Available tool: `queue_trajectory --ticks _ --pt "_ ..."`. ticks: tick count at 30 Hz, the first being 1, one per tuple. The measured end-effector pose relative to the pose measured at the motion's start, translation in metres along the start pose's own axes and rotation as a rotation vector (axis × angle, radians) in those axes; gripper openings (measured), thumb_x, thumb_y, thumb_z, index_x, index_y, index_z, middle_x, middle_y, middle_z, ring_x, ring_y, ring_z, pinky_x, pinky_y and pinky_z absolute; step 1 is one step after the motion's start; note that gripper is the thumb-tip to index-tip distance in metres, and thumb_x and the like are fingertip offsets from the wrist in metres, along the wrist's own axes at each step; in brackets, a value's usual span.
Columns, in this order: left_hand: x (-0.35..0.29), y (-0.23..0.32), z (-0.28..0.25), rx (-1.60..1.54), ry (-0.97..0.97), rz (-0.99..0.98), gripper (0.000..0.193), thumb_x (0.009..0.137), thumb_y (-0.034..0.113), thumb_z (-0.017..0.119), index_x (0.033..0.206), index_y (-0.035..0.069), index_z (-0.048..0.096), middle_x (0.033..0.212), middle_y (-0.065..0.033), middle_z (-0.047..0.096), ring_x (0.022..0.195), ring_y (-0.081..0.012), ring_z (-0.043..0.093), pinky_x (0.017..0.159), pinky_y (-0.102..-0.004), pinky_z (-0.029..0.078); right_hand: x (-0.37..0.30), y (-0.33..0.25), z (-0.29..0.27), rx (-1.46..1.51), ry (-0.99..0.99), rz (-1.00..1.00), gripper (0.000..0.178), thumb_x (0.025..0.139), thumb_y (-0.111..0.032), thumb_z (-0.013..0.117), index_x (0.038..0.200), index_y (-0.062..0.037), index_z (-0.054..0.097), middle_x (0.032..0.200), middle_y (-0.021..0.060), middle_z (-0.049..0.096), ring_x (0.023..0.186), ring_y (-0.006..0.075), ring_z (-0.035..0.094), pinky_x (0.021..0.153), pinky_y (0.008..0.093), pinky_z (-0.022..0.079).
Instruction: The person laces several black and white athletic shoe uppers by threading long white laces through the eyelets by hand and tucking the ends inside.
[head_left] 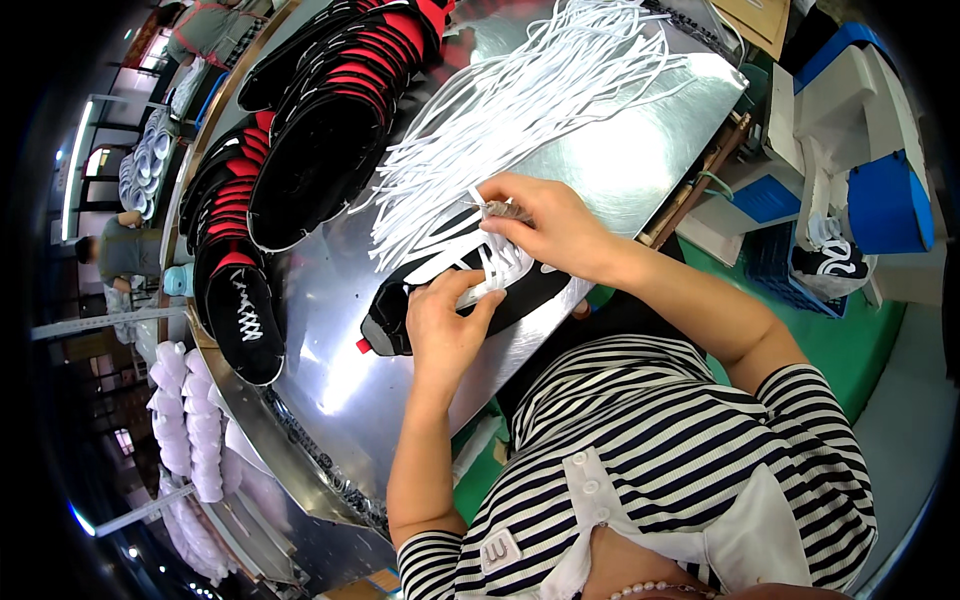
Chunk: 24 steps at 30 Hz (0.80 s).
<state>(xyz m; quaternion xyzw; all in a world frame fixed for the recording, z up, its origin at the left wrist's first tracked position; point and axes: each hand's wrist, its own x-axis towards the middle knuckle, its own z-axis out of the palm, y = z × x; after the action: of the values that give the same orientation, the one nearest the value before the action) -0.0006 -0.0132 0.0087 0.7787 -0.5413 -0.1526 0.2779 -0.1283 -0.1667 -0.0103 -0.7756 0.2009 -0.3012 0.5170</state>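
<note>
Steel bench (640, 160), shiny, carries everything. Stack of black-and-red shoe uppers (300, 130) along its left side, one laced black shoe (245, 325) at the near end. Bundle of loose white laces (520, 100) fanned across the middle. Black shoe with white panels (450, 285) lies on its side at the near edge, under both hands. Left hand (445, 325) grips its white lace section, fingers closed. Right hand (545, 220) pinches a lace end (478, 200) just above the eyelets.
</note>
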Motion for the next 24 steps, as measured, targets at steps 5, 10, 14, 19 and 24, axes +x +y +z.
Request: queue_trajectory --ticks 5,10,14,19,24 --pt "0.001 0.004 0.004 0.119 0.054 0.038 0.027 0.073 0.024 0.08 0.085 0.003 0.069 0.083 -0.0106 0.068 0.076 -0.0295 0.06 0.077 -0.0376 0.045 -0.037 -0.009 -0.008 0.125 0.036 0.211 0.025 0.095 -0.021 0.061 0.11 -0.0032 0.053 0.086 0.0152 0.067 0.076 0.0284 0.067 0.069 0.0354 0.051" --pt "0.001 0.002 0.008 0.214 0.101 0.105 0.026 0.075 0.028 0.079 0.082 0.005 0.068 0.08 -0.0089 0.066 0.074 -0.0294 0.058 0.073 -0.0383 0.042 -0.074 -0.008 -0.006 0.101 -0.122 0.289 0.02 0.096 -0.018 0.061 0.103 -0.0016 0.053 0.083 0.0143 0.068 0.074 0.0247 0.067 0.067 0.0338 0.05" --pt "0.001 0.002 0.008 0.218 0.108 0.126 0.025 0.075 0.027 0.079 0.081 0.006 0.068 0.079 -0.0074 0.065 0.074 -0.0288 0.057 0.073 -0.0378 0.042 -0.075 -0.007 -0.005 0.004 -0.171 0.304 0.016 0.096 -0.013 0.061 0.101 0.0006 0.053 0.08 0.0117 0.069 0.072 0.0162 0.066 0.068 0.0286 0.051" --pt "-0.001 0.003 0.009 0.136 0.118 0.179 0.024 0.074 0.022 0.08 0.078 0.005 0.065 0.074 -0.0082 0.061 0.071 -0.029 0.056 0.068 -0.0382 0.041 -0.073 -0.004 -0.002 0.048 -0.18 0.369 0.016 0.095 -0.012 0.061 0.098 0.0006 0.053 0.078 0.0115 0.07 0.071 0.0177 0.069 0.065 0.0295 0.052" --pt "-0.008 0.003 0.019 0.051 0.129 0.252 0.021 0.072 0.013 0.079 0.077 0.002 0.062 0.071 -0.0101 0.056 0.067 -0.0293 0.055 0.061 -0.039 0.041 -0.073 -0.003 0.022 0.144 -0.048 0.424 0.017 0.094 -0.015 0.06 0.097 -0.0027 0.049 0.074 0.0102 0.067 0.067 0.0234 0.067 0.062 0.0344 0.051"
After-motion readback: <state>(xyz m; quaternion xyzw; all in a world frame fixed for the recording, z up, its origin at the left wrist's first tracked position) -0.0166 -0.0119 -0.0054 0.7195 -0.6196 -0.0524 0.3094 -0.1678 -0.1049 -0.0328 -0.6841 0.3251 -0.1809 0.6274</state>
